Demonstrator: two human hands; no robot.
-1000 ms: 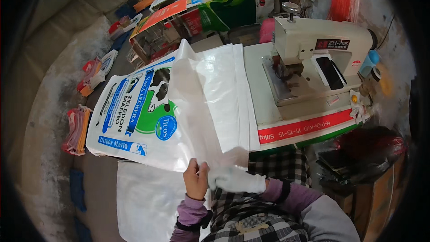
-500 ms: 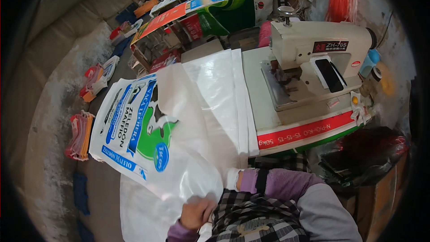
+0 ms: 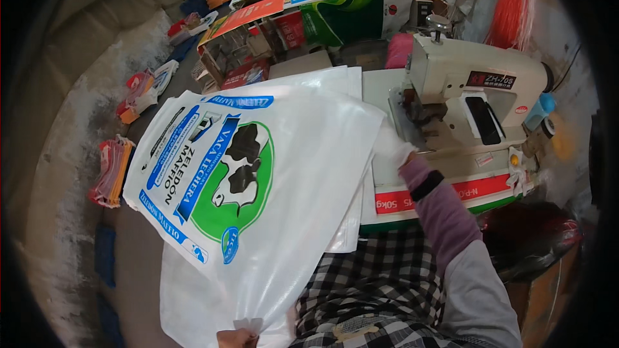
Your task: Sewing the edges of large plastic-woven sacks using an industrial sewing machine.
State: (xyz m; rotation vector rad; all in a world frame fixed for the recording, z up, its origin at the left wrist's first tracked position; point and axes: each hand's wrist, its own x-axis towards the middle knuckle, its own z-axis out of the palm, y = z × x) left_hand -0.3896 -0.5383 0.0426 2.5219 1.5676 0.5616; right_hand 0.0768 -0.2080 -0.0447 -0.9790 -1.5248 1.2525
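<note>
A large white woven sack [image 3: 271,180] printed with a black-and-white cow on a green circle and blue stripes is spread in front of me. My left hand [image 3: 236,337] pinches its near bottom corner at the lower edge of the view. My right hand [image 3: 394,148], in a white glove, grips the sack's far right edge next to the cream sewing machine [image 3: 477,100]. The sack lies over a stack of plain white sacks [image 3: 322,80] on the machine table [image 3: 445,193].
Colourful sack piles [image 3: 113,171] lie on the floor at left. Boxes and printed sacks [image 3: 271,26] crowd the back. A red-orange bundle of threads [image 3: 512,6] hangs at upper right. A dark red object [image 3: 541,238] sits low on the right.
The printed sack has been pulled up and spread flat toward the machine. My right hand moved from near my body out to the sack's far edge; my left hand dropped lower.
</note>
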